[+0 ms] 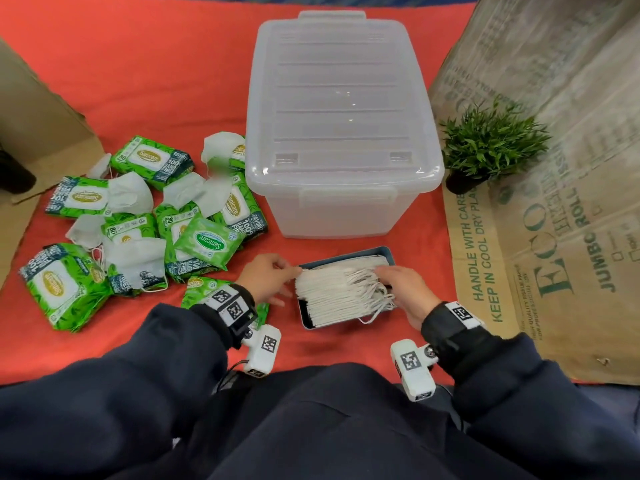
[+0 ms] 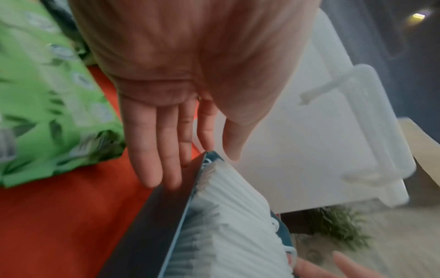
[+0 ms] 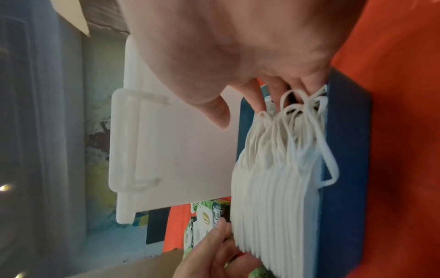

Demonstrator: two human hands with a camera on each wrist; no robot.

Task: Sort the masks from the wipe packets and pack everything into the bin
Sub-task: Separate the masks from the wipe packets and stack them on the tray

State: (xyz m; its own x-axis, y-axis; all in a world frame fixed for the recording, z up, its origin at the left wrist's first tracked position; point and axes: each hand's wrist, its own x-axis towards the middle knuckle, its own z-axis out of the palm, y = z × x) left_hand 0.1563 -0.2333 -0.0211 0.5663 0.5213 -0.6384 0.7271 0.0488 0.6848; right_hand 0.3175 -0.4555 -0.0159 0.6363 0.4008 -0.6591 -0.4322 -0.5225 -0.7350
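A shallow blue box [image 1: 389, 256] lies on the red cloth in front of me, holding a stack of white masks [image 1: 339, 294] stood on edge. My left hand [image 1: 277, 277] rests at the box's left end, its straight fingers [image 2: 166, 150] along the outer wall [image 2: 161, 216] and the thumb by the stack. My right hand [image 1: 398, 282] lies on the right end, with fingertips [image 3: 273, 88] pressing among the ear loops [image 3: 300, 122]. The clear bin [image 1: 343, 202] stands behind the box with its lid [image 1: 341, 98] on. Green wipe packets [image 1: 152, 161] and loose masks [image 1: 130, 194] lie mixed in a pile at the left.
A small potted plant [image 1: 491, 147] stands right of the bin. Printed cardboard [image 1: 554, 202] rises along the right side and plain cardboard [image 1: 34, 116] at the far left. One wipe packet [image 1: 201, 289] lies under my left wrist.
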